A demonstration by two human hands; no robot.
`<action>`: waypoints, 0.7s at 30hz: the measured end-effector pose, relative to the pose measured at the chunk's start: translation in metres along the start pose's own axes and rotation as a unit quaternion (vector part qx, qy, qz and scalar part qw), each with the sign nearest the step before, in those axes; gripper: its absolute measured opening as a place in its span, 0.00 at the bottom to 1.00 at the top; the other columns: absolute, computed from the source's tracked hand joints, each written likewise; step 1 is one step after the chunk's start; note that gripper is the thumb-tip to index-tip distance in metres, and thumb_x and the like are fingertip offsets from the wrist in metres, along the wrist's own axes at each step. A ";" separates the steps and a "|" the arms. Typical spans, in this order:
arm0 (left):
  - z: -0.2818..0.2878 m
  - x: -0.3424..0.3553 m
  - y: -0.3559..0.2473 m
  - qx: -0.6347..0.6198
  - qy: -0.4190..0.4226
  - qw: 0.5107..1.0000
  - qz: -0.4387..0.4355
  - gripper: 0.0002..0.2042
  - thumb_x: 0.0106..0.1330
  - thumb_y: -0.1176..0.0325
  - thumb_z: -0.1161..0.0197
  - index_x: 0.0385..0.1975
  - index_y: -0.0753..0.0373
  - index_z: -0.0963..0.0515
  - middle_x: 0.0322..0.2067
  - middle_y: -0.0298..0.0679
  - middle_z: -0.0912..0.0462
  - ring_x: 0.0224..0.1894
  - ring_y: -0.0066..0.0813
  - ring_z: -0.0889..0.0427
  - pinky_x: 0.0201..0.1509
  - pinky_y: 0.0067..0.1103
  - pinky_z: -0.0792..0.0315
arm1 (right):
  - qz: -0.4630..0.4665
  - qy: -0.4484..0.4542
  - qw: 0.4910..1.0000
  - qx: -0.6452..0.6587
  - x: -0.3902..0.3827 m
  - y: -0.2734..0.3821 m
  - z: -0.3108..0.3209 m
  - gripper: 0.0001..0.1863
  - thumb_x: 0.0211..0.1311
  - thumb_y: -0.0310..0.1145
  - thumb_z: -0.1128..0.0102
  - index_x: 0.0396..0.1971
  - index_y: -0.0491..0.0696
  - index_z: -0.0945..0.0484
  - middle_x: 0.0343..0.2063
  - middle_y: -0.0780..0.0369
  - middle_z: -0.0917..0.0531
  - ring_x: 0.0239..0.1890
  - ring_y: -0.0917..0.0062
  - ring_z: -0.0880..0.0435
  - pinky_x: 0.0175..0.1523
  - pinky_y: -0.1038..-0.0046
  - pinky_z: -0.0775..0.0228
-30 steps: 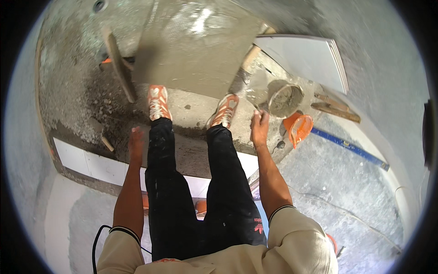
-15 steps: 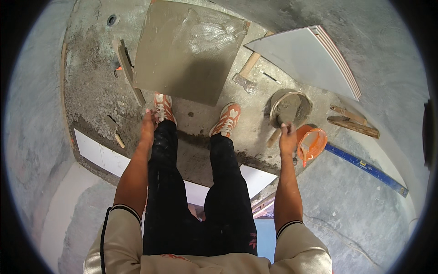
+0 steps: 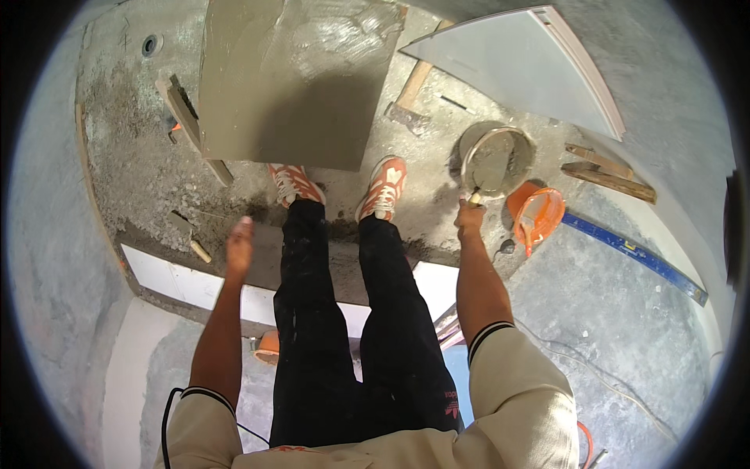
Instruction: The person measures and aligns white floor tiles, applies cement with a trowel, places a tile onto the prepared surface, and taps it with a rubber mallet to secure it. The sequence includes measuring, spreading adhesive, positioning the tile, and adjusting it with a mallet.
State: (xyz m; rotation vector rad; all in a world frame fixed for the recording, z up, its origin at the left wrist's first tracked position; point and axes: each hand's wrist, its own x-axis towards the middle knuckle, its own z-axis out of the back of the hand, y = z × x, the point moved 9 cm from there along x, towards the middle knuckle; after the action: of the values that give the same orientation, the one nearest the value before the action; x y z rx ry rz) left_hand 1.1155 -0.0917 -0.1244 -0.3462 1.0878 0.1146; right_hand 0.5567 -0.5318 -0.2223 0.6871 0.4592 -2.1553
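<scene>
Right hand: we have it wrapped around the handle of a trowel, blade down in the bucket of wet mortar. Left hand: empty, fingers loose, nearest the small scraper, not touching it. Bucket stands on the floor, off to the right of the slab, near the orange tub. Slab is coated with mortar, its near edge by our shoes, far end cut off by the view; ridged and uneven toward its far right corner, smoother near us. Hammer lies between the slab's right edge and the bucket.

Step in hand, as we judge it: working or scooping mortar with the trowel. Can't tell how much sits on the blade. Next move calls for a firm grip, blade kept level while clearing the bucket rim; if the load goes to the slab, we'd swing left over the hammer without dripping.
</scene>
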 end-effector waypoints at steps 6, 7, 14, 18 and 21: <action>-0.058 -0.066 -0.025 0.123 -0.060 0.975 -0.174 0.25 0.78 0.51 0.43 0.60 0.68 0.23 0.55 0.54 0.19 0.61 0.51 0.23 0.68 0.39 0.34 | 0.035 -0.072 0.997 0.016 -0.002 0.006 0.006 0.34 0.63 0.42 0.30 0.59 0.43 0.39 0.47 0.46 0.17 0.45 0.53 0.14 0.53 0.57 0.24; -0.062 -0.075 -0.036 0.142 -0.050 0.973 -0.173 0.25 0.77 0.51 0.43 0.61 0.67 0.24 0.57 0.55 0.21 0.62 0.53 0.26 0.69 0.41 0.35 | 0.021 -0.049 0.994 0.092 -0.022 0.015 0.013 0.32 0.64 0.40 0.31 0.59 0.44 0.39 0.44 0.48 0.17 0.42 0.57 0.14 0.49 0.59 0.23; -0.090 -0.120 -0.082 0.217 -0.002 0.951 -0.221 0.28 0.76 0.49 0.42 0.67 0.63 0.28 0.66 0.54 0.32 0.68 0.57 0.34 0.71 0.47 0.38 | 0.060 0.140 0.874 0.461 -0.205 0.080 0.082 0.16 0.74 0.36 0.43 0.53 0.51 0.36 0.33 0.62 0.23 0.29 0.78 0.22 0.32 0.73 0.27; -0.099 -0.117 -0.076 0.226 0.014 0.949 -0.219 0.28 0.76 0.49 0.42 0.67 0.61 0.28 0.66 0.53 0.32 0.68 0.56 0.34 0.71 0.47 0.37 | 0.069 0.285 0.865 0.408 -0.259 0.115 0.022 0.17 0.79 0.50 0.49 0.49 0.50 0.29 0.27 0.66 0.24 0.20 0.81 0.25 0.24 0.79 0.29; -0.101 -0.118 -0.081 0.244 0.016 0.945 -0.219 0.27 0.75 0.50 0.41 0.67 0.61 0.28 0.65 0.53 0.31 0.68 0.55 0.33 0.70 0.46 0.36 | -0.026 0.422 0.760 0.494 -0.331 0.150 -0.034 0.21 0.78 0.57 0.50 0.49 0.52 0.28 0.25 0.65 0.24 0.19 0.80 0.26 0.22 0.77 0.31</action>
State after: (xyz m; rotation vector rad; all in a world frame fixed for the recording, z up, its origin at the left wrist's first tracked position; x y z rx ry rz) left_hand 0.9967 -0.1917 -0.0449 -0.1349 1.0083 -0.5525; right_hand 0.8595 -0.4087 -0.0596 2.2876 -0.3178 -1.9037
